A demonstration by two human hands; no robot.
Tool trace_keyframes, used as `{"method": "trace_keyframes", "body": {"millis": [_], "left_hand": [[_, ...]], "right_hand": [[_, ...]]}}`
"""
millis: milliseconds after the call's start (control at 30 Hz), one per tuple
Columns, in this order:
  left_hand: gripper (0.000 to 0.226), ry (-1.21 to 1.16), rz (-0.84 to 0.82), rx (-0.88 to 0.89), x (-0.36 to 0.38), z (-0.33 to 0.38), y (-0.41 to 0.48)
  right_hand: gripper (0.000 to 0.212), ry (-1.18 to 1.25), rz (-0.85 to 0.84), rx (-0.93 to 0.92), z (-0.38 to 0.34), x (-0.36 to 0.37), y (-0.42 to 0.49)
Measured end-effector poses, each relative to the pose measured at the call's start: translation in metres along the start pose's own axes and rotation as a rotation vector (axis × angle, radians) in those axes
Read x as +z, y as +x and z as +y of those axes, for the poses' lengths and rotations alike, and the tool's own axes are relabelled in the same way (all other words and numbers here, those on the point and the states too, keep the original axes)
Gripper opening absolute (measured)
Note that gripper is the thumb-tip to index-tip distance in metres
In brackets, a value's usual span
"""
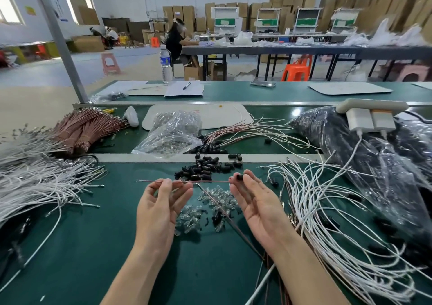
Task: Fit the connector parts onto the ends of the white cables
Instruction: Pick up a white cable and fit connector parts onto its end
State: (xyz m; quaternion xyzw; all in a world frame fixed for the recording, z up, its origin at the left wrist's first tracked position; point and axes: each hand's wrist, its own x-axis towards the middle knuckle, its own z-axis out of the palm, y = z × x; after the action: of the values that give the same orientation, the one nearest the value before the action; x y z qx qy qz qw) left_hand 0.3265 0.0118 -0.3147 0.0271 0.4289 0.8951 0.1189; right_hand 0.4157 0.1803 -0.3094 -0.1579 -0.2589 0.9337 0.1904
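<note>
Reddish wire (205,182) between hands — left hand (159,208) pinches it, right hand (254,208) pinches black cap (240,177).

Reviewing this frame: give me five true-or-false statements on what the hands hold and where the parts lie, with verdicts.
1. The left hand pinches a thin reddish wire. True.
2. The right hand holds a clear connector part. False: it pinches a black cap at the wire's end.
3. A pile of black caps lies beyond the hands. True.
4. The water bottle lies on its side. False: it stands upright.
5. White cables lie only to the right of the hands. False: white cables are heaped on the left and on the right.
</note>
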Motion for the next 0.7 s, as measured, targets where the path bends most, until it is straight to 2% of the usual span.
{"method": "trace_keyframes", "body": {"millis": [700], "left_hand": [[0.005,-0.052,0.040,0.006,-0.0048,0.0031,0.0054]], "right_hand": [[0.021,0.040,0.002,0.015,-0.0017,-0.0026,0.0018]]}}
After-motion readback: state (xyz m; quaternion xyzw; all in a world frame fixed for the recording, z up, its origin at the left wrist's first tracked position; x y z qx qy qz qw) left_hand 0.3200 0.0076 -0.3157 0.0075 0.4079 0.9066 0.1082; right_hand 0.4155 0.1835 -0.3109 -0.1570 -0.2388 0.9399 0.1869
